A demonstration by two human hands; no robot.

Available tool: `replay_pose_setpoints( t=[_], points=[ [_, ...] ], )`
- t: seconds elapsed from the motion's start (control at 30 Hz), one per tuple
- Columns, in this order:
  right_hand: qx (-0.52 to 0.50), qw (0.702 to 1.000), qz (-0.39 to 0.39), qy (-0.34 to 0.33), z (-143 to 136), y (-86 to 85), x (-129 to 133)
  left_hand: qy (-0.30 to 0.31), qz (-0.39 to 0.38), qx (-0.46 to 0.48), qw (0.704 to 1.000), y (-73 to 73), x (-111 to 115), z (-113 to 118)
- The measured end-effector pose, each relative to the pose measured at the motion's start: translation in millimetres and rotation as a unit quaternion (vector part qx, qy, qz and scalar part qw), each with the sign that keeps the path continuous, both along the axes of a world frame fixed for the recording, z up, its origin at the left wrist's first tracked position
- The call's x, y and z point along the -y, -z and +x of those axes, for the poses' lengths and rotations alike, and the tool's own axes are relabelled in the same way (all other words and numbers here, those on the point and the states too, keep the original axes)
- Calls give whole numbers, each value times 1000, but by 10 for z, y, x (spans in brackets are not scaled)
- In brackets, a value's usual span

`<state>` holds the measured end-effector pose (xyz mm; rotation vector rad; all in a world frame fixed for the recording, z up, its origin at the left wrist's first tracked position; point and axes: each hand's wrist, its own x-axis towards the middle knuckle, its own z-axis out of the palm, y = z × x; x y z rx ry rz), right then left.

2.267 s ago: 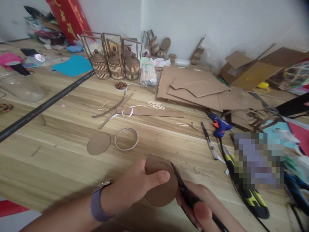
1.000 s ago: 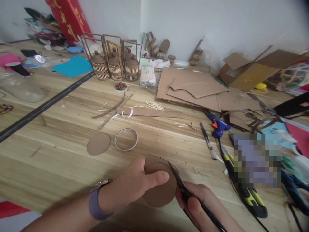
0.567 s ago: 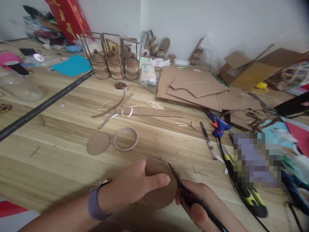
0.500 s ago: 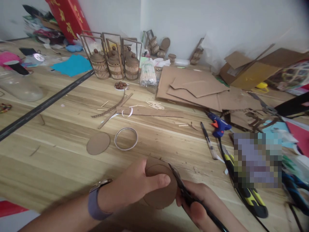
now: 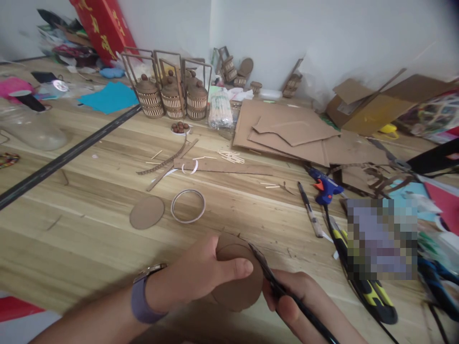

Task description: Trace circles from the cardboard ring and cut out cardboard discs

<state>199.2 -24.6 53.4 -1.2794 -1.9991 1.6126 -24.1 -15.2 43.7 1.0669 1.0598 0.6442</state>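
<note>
A roughly round piece of brown cardboard (image 5: 240,286) with a curved line drawn near its upper edge is gripped by my left hand (image 5: 211,270), thumb on top and fingers hidden beneath. My right hand (image 5: 297,296) is closed around dark-handled scissors (image 5: 274,284), whose blades lie at the cardboard's upper right edge. Beyond my left hand, a cut cardboard disc (image 5: 147,212) lies flat on the wooden table (image 5: 89,258), with a tape-like ring (image 5: 188,206) beside it.
A pen (image 5: 310,210), a blue glue gun (image 5: 325,185) and a yellow-black cutter (image 5: 373,291) lie to the right. Cardboard strips (image 5: 222,166) and small sticks are further back. Behind them stand lidded baskets (image 5: 148,98), cardboard sheets (image 5: 283,126) and a bowl of brown balls (image 5: 180,127).
The scissor blades and the cardboard have shifted very slightly against each other at the upper right edge. Both hands keep their holds.
</note>
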Motion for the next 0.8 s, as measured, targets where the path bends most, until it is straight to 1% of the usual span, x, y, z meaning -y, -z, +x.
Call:
replay_pose_setpoints(
  t=[0.2, 0.3, 0.4, 0.53, 0.7, 0.8],
  points=[
    [1, 1000, -8, -14, 21, -20, -44, 25, 15, 54, 998, -4, -25, -4],
    [4, 999, -28, -29, 56, 10, -57, 9, -1, 23, 1000, 23, -19, -12],
    [-3, 998, -48, -37, 71, 30, -57, 21, -23, 12, 999, 48, -16, -10],
    [2, 999, -14, -36, 45, 8, -49, 52, -7, 58, 997, 29, -32, 5],
    [10, 1000, -9, -21, 8, -48, -35, 42, -2, 28, 999, 18, -18, -5],
    [7, 1000, -13, -16, 5, -53, -20, 20, -21, -15, 999, 37, -3, -17]
  ],
)
